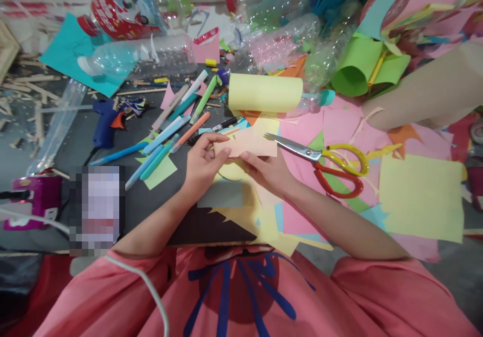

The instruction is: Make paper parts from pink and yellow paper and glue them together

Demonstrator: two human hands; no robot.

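A small pale pink paper strip [256,145] is held between both my hands, above the middle of the cluttered table. My left hand [206,163] pinches its left end with thumb and fingers. Along the strip's lower edge, my right hand [269,170] grips it with the thumb on top and the other fingers underneath. Just right of the strip lie scissors with yellow and red handles [320,162], blades partly apart and tips near the paper. A rolled yellow paper tube [265,92] rests behind my hands.
Markers [162,136] lie behind and left of my left hand. A blue glue gun [104,123], a blurred phone-like object [100,206] and a purple box [37,201] are at left. Plastic bottles [151,55] line the back. Paper scraps [302,211] cover the right; a yellow sheet [420,196] lies there.
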